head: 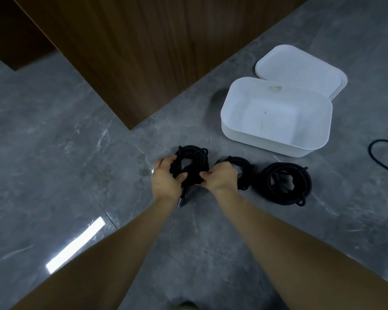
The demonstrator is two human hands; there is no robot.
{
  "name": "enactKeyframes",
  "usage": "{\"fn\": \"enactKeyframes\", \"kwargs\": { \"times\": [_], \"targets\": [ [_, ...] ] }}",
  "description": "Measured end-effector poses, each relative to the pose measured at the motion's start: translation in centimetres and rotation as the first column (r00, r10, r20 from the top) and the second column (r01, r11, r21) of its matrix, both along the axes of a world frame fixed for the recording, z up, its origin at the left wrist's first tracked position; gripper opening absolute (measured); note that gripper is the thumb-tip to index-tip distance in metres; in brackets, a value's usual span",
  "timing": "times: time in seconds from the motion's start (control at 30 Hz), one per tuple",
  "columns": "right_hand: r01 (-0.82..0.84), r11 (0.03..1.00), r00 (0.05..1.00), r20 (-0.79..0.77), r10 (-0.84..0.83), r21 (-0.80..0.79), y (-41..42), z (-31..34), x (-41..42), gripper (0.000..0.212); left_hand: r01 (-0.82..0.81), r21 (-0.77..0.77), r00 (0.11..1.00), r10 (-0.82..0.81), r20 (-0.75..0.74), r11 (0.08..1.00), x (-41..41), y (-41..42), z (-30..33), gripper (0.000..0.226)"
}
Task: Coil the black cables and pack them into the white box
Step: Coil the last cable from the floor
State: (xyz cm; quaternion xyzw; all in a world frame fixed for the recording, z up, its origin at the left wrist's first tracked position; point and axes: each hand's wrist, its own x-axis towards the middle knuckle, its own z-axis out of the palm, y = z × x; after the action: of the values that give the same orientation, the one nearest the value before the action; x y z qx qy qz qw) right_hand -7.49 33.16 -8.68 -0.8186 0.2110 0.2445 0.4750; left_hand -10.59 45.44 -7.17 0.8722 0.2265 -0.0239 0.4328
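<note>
We hold one black cable coil (192,164) between both hands over the grey marble floor (54,153). The left hand (166,179) grips the coil's left side, fingers curled around the strands and thumb pressed on the front; the right hand (220,176) pinches the lower right part of the same coil with curled fingers. A plug end (181,201) hangs from the coil just below the left hand. Two more coiled cables lie on the floor to the right: a smaller coil (244,173), partly hidden behind the right hand, and a larger coil (286,183) just beside it. The white box (276,118) stands open beyond these coils, nothing inside, its lid (300,68) lying behind it and touching its far rim. An uncoiled cable (383,157) loops at the right edge. A dark wood panel (143,52) rises beyond the floor.
</note>
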Motion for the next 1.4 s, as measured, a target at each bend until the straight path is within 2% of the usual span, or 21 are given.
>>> {"fn": "enactKeyframes", "kwargs": {
  "times": [0.07,0.2,0.27,0.33,0.47,0.6,0.77,0.9,1.1,1.17,1.3,1.37,1.4],
  "targets": [
    [-0.023,1.000,1.000,0.003,0.023,0.002,-0.2,-0.1,0.0,0.022,0.006,-0.017,1.000,-0.007,-0.013,1.000,0.0,0.2,0.1,0.054],
    [0.065,0.992,0.998,0.008,-0.066,0.107,-1.4,1.0,0.2,0.021,0.024,0.019,0.999,-0.024,-0.030,1.000,0.2,0.2,1.0,0.047],
    [0.095,0.983,0.995,0.017,-0.099,0.155,-2.9,2.3,0.3,0.012,0.070,0.061,0.997,-0.069,-0.018,0.996,0.7,-0.3,2.1,0.041],
    [0.097,0.983,0.992,0.068,-0.109,0.155,-5.2,3.8,0.8,0.016,0.144,0.095,0.990,-0.144,-0.001,0.985,1.8,-1.8,3.8,0.036],
    [0.094,0.993,0.972,0.208,-0.107,0.070,-11.6,7.4,1.5,0.008,0.360,0.136,0.929,-0.368,0.039,0.923,4.5,-7.8,8.0,0.031],
    [0.126,0.991,0.956,0.273,-0.111,-0.039,-19.8,11.1,1.1,0.023,0.538,0.176,0.827,-0.557,0.075,0.824,6.2,-16.6,11.4,0.031],
    [0.189,0.971,0.940,0.314,-0.135,-0.149,-30.6,13.2,-0.9,0.024,0.673,0.173,0.723,-0.689,0.053,0.719,5.5,-28.2,12.5,0.038],
    [0.262,0.946,0.945,0.252,-0.210,-0.194,-38.8,11.9,-4.3,0.028,0.751,0.112,0.654,-0.756,0.003,0.650,3.1,-36.5,10.7,0.041],
    [0.328,0.869,0.945,0.149,-0.293,-0.371,-47.3,7.3,-10.5,0.039,0.807,0.043,0.591,-0.804,-0.062,0.589,0.0,-43.4,5.3,0.040],
    [0.257,0.856,0.966,0.108,-0.233,-0.449,-48.6,5.7,-11.9,0.049,0.823,0.049,0.568,-0.817,-0.099,0.566,-0.5,-44.3,3.6,0.044],
    [0.030,0.831,0.995,0.099,0.030,-0.555,-48.8,3.4,-13.0,0.065,0.838,0.092,0.545,-0.820,-0.178,0.537,-1.2,-44.4,0.5,0.048],
    [-0.079,0.799,0.988,0.059,0.142,-0.596,-48.3,2.6,-13.2,0.066,0.847,0.132,0.531,-0.817,-0.223,0.515,-1.5,-44.0,-0.3,0.050],
    [-0.134,0.771,0.980,0.031,0.195,-0.622,-48.0,2.2,-13.2,0.059,0.856,0.147,0.517,-0.823,-0.235,0.496,-1.6,-43.8,-0.7,0.051]
  ]
}}
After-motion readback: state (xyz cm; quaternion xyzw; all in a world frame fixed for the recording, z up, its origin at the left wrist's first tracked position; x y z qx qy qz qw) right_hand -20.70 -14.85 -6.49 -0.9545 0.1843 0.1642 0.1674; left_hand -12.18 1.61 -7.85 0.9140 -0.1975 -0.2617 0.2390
